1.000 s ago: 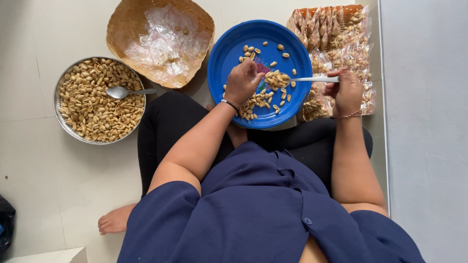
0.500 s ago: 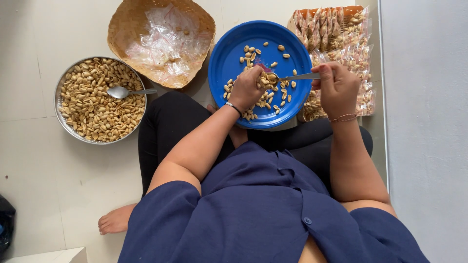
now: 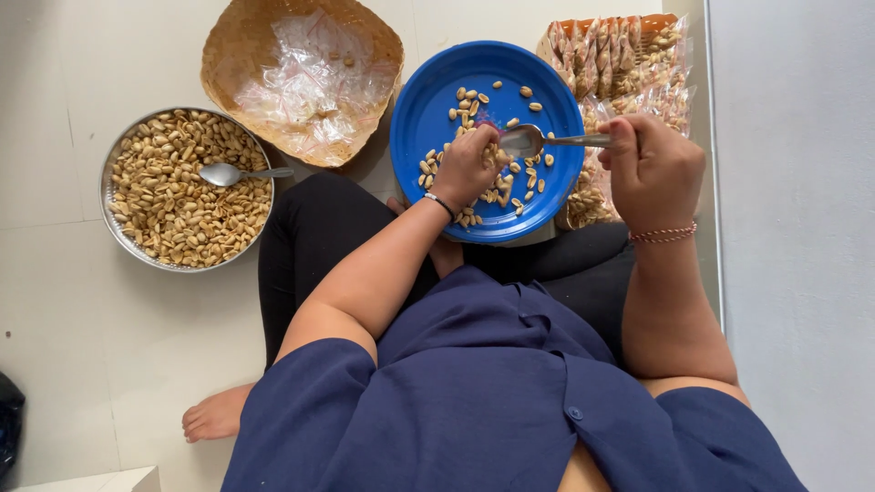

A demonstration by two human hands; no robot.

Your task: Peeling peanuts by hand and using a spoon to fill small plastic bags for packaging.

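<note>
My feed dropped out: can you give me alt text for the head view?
Seated on the floor, the right hand holds a spoon over a blue plate of peanuts while the left hand gathers some. A metal bowl of peanuts sits left.

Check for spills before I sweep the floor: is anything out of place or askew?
Nothing stands out. The peanuts sit inside the blue plate and the metal bowl; none shows on the floor tiles.
</note>
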